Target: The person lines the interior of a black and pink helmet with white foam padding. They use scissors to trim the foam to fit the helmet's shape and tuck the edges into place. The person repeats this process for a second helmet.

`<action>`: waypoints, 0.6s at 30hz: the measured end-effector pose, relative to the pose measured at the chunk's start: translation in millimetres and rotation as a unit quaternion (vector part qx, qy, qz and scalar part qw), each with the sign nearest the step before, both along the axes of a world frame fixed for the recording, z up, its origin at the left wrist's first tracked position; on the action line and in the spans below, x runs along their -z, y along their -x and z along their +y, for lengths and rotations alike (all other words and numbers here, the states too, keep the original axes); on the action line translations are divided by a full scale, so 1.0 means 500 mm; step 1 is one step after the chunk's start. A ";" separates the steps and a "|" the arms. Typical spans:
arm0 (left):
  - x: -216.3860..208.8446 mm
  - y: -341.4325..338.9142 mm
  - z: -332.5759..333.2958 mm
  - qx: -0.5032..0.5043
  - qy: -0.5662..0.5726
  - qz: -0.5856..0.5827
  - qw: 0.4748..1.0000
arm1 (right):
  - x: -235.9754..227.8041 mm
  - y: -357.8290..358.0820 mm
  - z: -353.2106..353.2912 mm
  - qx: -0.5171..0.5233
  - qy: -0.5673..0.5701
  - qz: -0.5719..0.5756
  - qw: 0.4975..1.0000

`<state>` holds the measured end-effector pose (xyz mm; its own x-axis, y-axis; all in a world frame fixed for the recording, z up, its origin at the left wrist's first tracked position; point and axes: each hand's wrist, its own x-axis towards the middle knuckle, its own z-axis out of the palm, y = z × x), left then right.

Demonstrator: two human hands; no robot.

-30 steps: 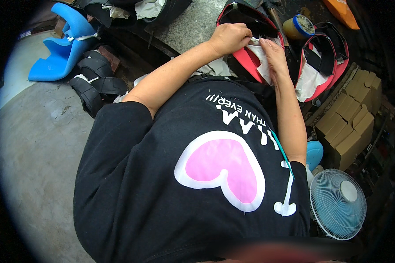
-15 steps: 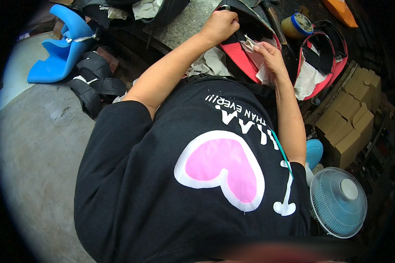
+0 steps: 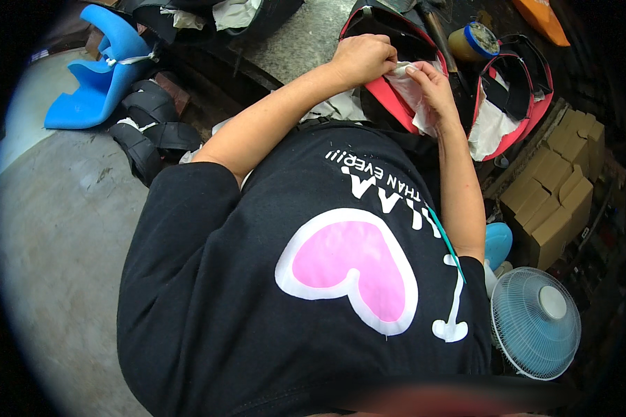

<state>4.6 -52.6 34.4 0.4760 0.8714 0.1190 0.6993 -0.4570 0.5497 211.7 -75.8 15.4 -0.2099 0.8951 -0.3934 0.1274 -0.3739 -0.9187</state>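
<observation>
My left hand (image 3: 363, 60) is closed in a pinch at the upper edge of a crumpled thin white sheet (image 3: 409, 90), cloth or paper. Between thumb and fingers my right hand (image 3: 435, 92) grips the same sheet, a little to the right. The two hands almost meet. The sheet lies against a curved black piece with red edging (image 3: 384, 96), like a shoe upper, on the dark bench. Fingertips of the left hand are partly hidden. A similar red and black piece (image 3: 515, 135) with a white lining sits right of my right hand.
A blue-rimmed jar (image 3: 474, 42) of yellowish stuff stands beside a long tool handle (image 3: 435, 35). Black strap pieces (image 3: 156, 125) and a blue foam piece (image 3: 94, 90) lie left. Cardboard boxes (image 3: 549, 187) and a fan (image 3: 535, 323) stand right.
My left hand has come down and right from the black and red piece's far edge to the white sheet. My right hand stays nearly in place, still pinching the sheet.
</observation>
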 end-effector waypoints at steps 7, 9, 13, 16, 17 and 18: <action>0.001 -0.003 -0.001 -0.042 0.051 -0.049 0.997 | -0.026 0.015 -0.007 0.039 0.027 0.016 0.999; 0.002 0.000 0.003 -0.018 0.036 -0.051 0.998 | -0.031 0.012 -0.015 0.056 0.038 0.031 0.997; 0.010 0.006 0.013 0.022 0.071 -0.021 0.997 | -0.022 0.013 -0.020 0.012 0.001 0.023 1.000; 0.011 0.016 0.027 0.036 0.002 -0.031 0.999 | -0.008 0.009 -0.019 -0.021 -0.043 -0.099 0.994; 0.010 0.022 0.029 0.043 -0.016 -0.023 0.999 | -0.004 0.005 -0.016 -0.039 -0.063 -0.167 0.983; 0.009 0.027 0.030 0.052 -0.047 -0.040 0.997 | -0.002 0.000 -0.011 -0.056 -0.081 -0.237 0.967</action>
<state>-8.8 -37.4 30.1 0.5488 0.8010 0.2391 0.6013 -0.5770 0.5528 211.6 -81.3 16.2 -0.1396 0.9355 -0.3247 0.5788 -0.1890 -0.7933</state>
